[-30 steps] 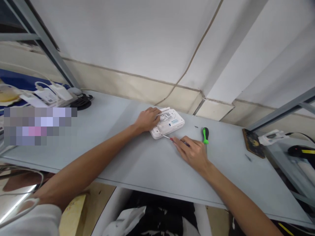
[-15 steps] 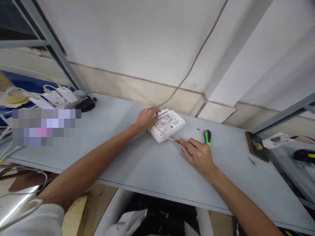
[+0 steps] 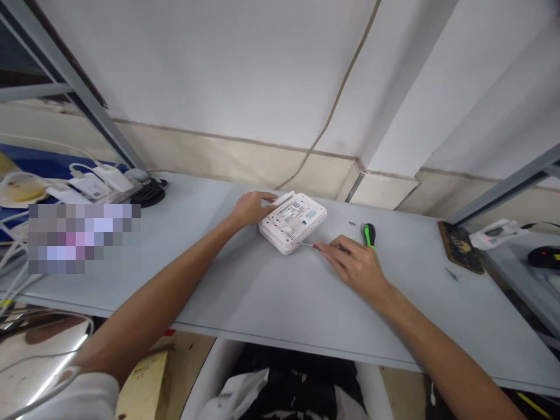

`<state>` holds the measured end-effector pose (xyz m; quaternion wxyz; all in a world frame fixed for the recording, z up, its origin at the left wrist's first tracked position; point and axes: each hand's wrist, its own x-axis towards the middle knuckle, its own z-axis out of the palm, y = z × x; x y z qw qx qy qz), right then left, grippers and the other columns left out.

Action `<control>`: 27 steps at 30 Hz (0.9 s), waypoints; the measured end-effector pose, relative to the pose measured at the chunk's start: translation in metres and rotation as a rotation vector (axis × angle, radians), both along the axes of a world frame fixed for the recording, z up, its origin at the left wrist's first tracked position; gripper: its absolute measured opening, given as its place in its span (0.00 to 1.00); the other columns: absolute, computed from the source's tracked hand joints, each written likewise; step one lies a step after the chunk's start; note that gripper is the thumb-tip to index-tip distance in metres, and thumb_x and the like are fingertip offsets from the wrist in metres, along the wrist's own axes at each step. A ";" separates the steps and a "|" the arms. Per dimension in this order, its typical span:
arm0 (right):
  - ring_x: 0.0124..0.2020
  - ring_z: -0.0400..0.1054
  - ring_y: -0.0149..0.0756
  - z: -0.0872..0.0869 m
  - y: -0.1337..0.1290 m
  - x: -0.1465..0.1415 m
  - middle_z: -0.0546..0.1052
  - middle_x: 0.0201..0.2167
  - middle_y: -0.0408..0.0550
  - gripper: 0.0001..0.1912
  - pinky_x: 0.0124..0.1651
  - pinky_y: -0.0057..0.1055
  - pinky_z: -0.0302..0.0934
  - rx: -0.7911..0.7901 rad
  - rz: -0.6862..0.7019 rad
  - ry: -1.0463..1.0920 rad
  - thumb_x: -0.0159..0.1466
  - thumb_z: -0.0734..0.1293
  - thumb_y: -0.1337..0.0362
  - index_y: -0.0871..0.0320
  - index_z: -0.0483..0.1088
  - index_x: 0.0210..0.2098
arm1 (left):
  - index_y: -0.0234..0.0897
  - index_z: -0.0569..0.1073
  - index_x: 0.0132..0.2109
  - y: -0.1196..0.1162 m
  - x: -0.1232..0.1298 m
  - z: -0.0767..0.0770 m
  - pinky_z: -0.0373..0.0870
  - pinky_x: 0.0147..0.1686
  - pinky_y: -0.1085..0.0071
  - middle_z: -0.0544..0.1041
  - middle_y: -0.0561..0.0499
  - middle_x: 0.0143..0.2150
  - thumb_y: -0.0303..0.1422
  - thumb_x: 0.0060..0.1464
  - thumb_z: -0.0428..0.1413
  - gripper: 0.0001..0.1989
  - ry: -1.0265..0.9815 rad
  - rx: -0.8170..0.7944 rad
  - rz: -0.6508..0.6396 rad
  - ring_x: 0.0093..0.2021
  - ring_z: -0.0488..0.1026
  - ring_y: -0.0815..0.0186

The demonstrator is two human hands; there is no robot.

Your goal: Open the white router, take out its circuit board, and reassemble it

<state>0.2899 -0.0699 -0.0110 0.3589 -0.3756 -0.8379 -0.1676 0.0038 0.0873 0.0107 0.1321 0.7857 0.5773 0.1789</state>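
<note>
A white router (image 3: 312,219) lies underside up on the grey table, its label and vent holes showing. My left hand (image 3: 252,208) grips its back left edge, thumb and fingers around the side. In my right hand (image 3: 356,265) is a thin screwdriver (image 3: 308,245) with a red end at the fingers; most of its handle is hidden. The metal shaft meets the router's front right side; I cannot tell whether the tip is in the seam. Just beyond the right hand lies a green and black screwdriver (image 3: 369,233).
White chargers (image 3: 90,185) and cables crowd the left end, beside a black object (image 3: 151,192). A dark wooden block (image 3: 460,247) and a white plug-like device (image 3: 497,233) are at the right. Small dark bits lie on the table (image 3: 236,286). The wall stands behind it.
My left hand has slid back off the router's top face to its left edge. The screwdriver's shaft has shifted slightly along the router's front right side. The view has tilted a little.
</note>
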 end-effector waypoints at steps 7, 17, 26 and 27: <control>0.33 0.72 0.31 0.006 0.020 0.039 0.79 0.37 0.47 0.13 0.38 0.30 0.65 -0.344 -0.016 0.129 0.74 0.66 0.60 0.56 0.81 0.50 | 0.44 0.71 0.68 -0.010 0.015 0.000 0.72 0.59 0.64 0.78 0.51 0.64 0.32 0.64 0.56 0.27 0.102 0.072 -0.118 0.46 0.81 0.60; 0.28 0.65 0.33 0.017 0.034 0.077 0.79 0.37 0.48 0.11 0.34 0.34 0.62 -0.505 -0.045 0.225 0.71 0.69 0.57 0.52 0.83 0.46 | 0.43 0.76 0.64 -0.019 0.040 -0.022 0.78 0.51 0.66 0.75 0.52 0.67 0.22 0.57 0.56 0.28 -0.192 0.080 -0.078 0.36 0.79 0.67; 0.25 0.67 0.31 0.010 0.036 0.079 0.85 0.34 0.45 0.09 0.32 0.33 0.59 -0.622 -0.164 0.347 0.65 0.71 0.61 0.52 0.85 0.40 | 0.42 0.80 0.59 -0.015 0.042 -0.033 0.82 0.48 0.66 0.79 0.51 0.62 0.23 0.56 0.60 0.24 -0.409 0.073 -0.096 0.44 0.83 0.63; 0.25 0.67 0.31 0.010 0.036 0.079 0.85 0.33 0.45 0.09 0.32 0.33 0.59 -0.633 -0.170 0.347 0.65 0.70 0.60 0.52 0.85 0.39 | 0.42 0.81 0.59 -0.015 0.041 -0.033 0.82 0.48 0.66 0.79 0.51 0.62 0.23 0.56 0.60 0.24 -0.421 0.072 -0.097 0.47 0.83 0.61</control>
